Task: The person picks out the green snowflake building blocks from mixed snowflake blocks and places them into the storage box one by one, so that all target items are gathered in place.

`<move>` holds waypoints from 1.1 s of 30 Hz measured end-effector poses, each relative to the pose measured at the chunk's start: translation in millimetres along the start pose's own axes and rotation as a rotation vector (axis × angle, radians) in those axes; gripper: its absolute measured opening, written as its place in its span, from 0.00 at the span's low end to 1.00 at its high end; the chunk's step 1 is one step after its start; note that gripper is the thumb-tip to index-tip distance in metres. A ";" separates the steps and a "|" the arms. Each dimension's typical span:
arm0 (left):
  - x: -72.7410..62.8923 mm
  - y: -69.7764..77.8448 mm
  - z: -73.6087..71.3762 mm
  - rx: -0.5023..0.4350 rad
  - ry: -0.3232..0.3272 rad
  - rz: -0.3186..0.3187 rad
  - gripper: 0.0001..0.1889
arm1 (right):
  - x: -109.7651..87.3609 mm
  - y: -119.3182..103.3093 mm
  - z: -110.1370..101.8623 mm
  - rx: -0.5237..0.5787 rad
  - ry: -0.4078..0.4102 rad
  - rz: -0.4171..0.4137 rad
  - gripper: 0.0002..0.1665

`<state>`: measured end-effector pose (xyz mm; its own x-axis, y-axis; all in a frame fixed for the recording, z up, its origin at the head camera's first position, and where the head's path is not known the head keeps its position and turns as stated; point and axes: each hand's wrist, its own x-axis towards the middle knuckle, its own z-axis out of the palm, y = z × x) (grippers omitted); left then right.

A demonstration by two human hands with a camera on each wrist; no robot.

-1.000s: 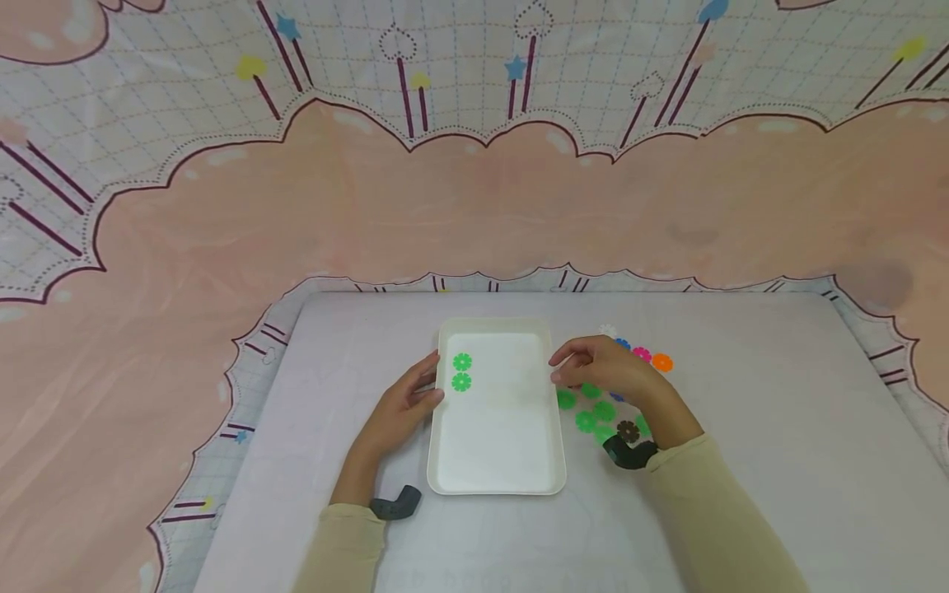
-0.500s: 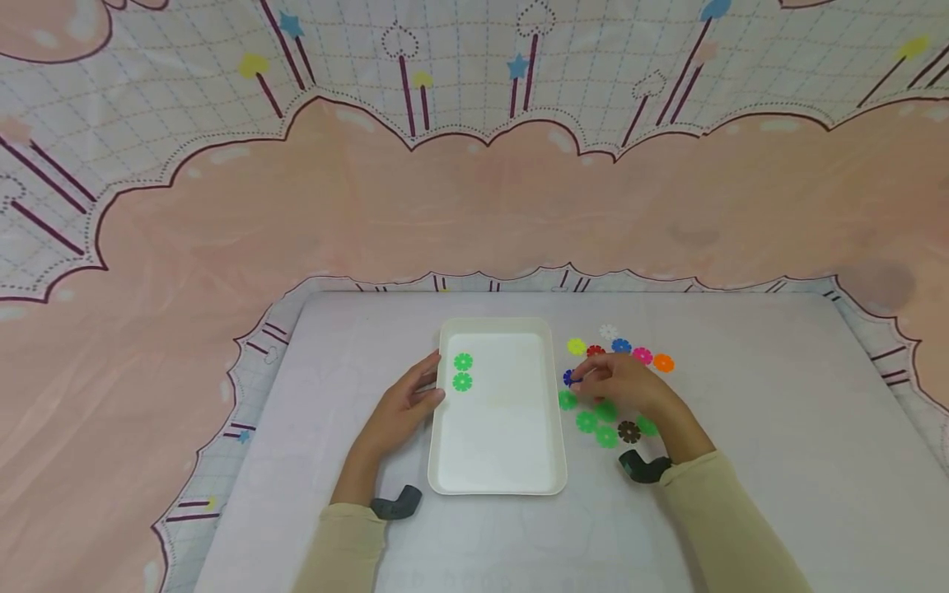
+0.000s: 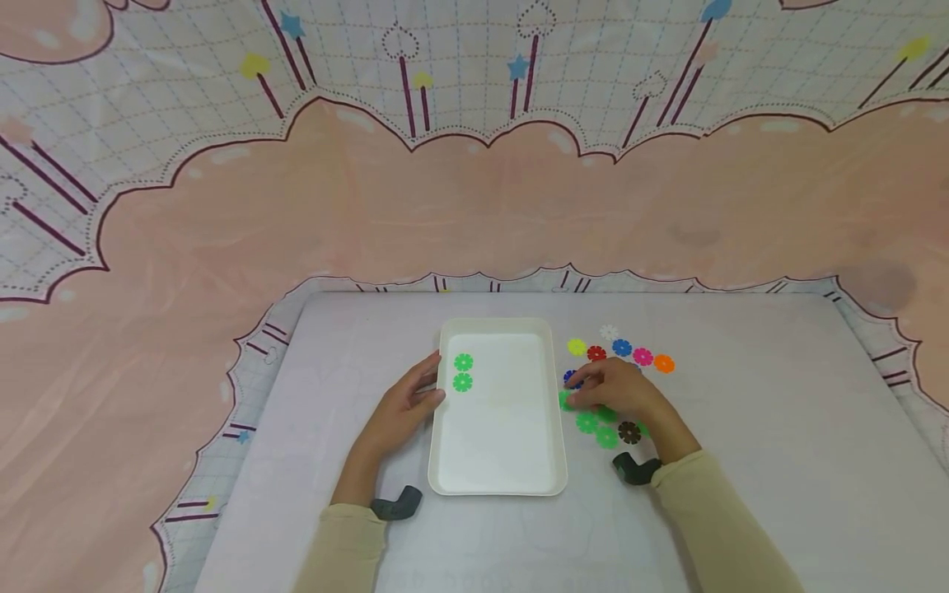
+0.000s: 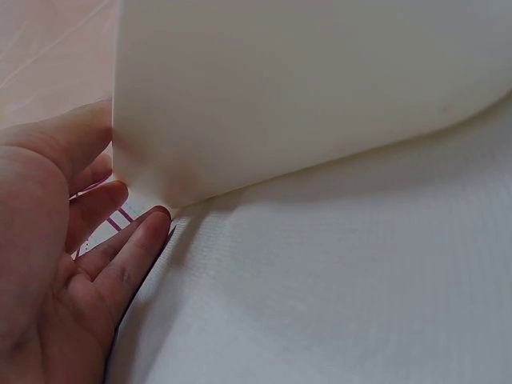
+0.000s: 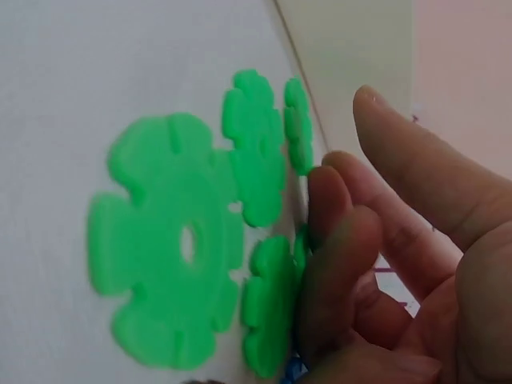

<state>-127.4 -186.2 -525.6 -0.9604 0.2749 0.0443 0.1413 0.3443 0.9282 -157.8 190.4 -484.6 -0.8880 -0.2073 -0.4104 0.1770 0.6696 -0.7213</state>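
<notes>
Now, green piece (image 3: 563,401): flat on the tabletop (image 3: 801,461), between the white tray (image 3: 511,445) and the right hand (image 3: 615,387), partly covered by its fingertips.
Green piece from the right hand: just left of the fingers (image 5: 340,272), on the tray's side; it is round, so no long axis matters, and the right hand is clearly nearer.
Green piece's look: bright, flower-shaped, notched around the rim.
Right fingers: thumb and index slightly apart, nothing visible between them; whether they touch the green piece, one cannot tell.
Left hand (image 3: 400,412): fingers rest against the tray's left rim.
White tray: two green pieces (image 3: 463,382) inside, far left, one beyond the other.
Neighbours: dark blue piece (image 3: 569,375) by the index finger; brown piece (image 3: 629,432) nearer the person.
</notes>
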 end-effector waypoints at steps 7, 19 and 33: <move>0.8 -0.2 0.7 0.015 -0.006 0.001 0.34 | 0.9 -4.1 1.8 -0.041 0.020 0.038 0.20; -0.8 3.6 -0.7 -0.005 -0.007 -0.021 0.34 | 2.0 -5.7 6.2 -0.040 0.043 0.063 0.17; -6.8 30.5 -0.2 -0.009 -0.003 -0.035 0.33 | 1.8 -2.3 7.8 -0.066 0.059 0.060 0.16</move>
<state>-116.6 -177.8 -497.5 -0.9642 0.2651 0.0108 0.1053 0.3452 0.9326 -156.6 182.9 -488.1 -0.9006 -0.1246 -0.4164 0.2035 0.7257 -0.6572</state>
